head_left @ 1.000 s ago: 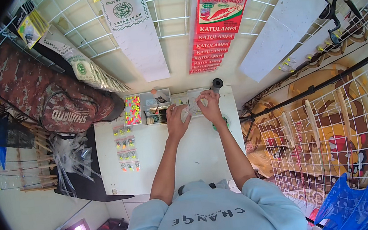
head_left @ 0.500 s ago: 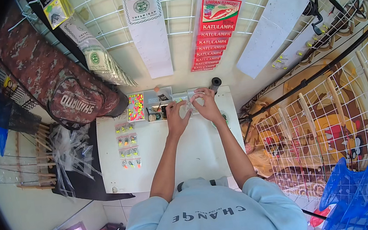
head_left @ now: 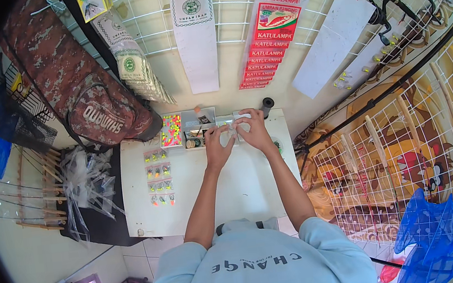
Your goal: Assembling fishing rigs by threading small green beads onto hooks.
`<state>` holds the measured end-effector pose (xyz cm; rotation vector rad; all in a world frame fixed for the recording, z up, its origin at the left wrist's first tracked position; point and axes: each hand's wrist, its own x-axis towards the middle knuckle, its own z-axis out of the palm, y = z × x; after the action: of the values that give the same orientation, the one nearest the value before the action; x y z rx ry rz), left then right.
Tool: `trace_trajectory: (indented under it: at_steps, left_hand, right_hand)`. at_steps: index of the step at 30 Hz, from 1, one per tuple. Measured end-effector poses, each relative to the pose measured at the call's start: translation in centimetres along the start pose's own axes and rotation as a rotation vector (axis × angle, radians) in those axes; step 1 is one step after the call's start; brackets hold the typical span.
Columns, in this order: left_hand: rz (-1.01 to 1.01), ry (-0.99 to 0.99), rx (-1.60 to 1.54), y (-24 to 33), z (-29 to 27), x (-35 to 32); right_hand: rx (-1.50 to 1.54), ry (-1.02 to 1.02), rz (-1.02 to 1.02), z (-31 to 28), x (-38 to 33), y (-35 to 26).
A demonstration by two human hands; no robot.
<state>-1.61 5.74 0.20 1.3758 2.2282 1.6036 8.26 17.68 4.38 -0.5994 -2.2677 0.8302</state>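
Observation:
Both my hands meet over the far edge of the white table (head_left: 199,195), in front of a tray. With thumb and fingers curled together, my left hand (head_left: 218,148) pinches one side of a small clear plastic bag (head_left: 233,132). My right hand (head_left: 256,131) pinches its other side, thumb and forefinger bent into a ring. Whatever the bag contains is too small to make out. To the left on the table lie several small clear packets (head_left: 158,171) in rows, holding brightly coloured fishing rigs.
A box of multicoloured beads (head_left: 171,130) adjoins a compartment tray (head_left: 194,135) with spools and a bottle (head_left: 201,115). A dark cylinder (head_left: 267,103) stands at the back right. A camouflage rod bag (head_left: 84,96) leans on the left; wire racks (head_left: 385,162) flank the right.
The view has shifted slightly, so the wall goods and table sit a little differently. Both hands keep pinching the plastic at nearly the same place.

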Motion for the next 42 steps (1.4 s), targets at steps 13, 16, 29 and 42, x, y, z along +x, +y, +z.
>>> trace_trajectory:
  at_steps: [13,16,29,42]
  left_hand:
    - [0.01,0.0,0.155,-2.8,-2.0,0.6]
    - [-0.003,-0.061,0.211,-3.6,-2.4,0.7]
    - [-0.031,-0.111,0.222,-4.7,-3.3,0.9]
    - [-0.004,-0.078,0.198,-5.1,-3.3,0.5]
  right_hand:
    - [-0.199,0.032,0.083,2.1,-1.8,3.3]
    - [-0.329,-0.079,0.151,3.7,-2.8,4.3]
    - [-0.618,-0.38,0.204,9.1,-3.3,7.0]
    - [-0.57,-0.414,0.356,10.2,-3.9,8.1]
